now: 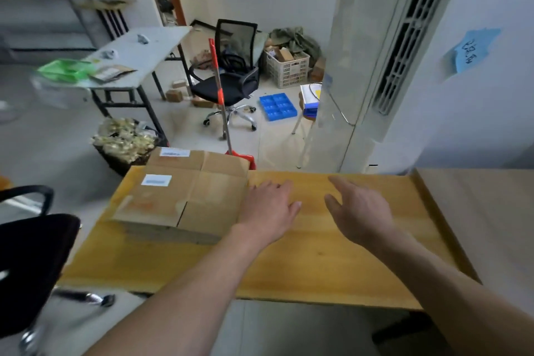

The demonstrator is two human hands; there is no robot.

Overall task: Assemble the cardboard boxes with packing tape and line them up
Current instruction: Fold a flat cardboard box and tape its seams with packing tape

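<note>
Brown cardboard box [185, 196], closed top flaps, two white labels, sits on the left part of the yellow wooden tabletop [318, 254]. A second flat brown cardboard piece [202, 160] with a white label lies just behind it at the far edge; cannot tell if it belongs to the same box.

Left hand [268, 208] is flat, fingers straight and spread, palm down, right against the box's right edge at the near-right corner; holds nothing. Whether the palm rests on the wood cannot be told.

Right hand [358, 211] hovers over bare tabletop to the right of the left hand, fingers relaxed and slightly bent, thumb out to the left; empty. The two hands are near each other, not touching.

A pale beige board surface [476, 211] adjoins the tabletop on the right. Black chair [31, 263] with chrome frame at near left.

Far side, on the floor: black mesh office chair [231, 72], red-handled mop or broom pole [221, 95] leaning in front of it, blue compartment tray [277, 106], white plastic crate [286, 68] with cardboard bits inside, dark basket of pale crumpled packing material [124, 139]. White folding table [141, 55] at far left with a green plastic item [65, 69] on it. Tall white standing air-conditioner unit [375, 52] at right, blue paper note [471, 49] on the wall beside it.
</note>
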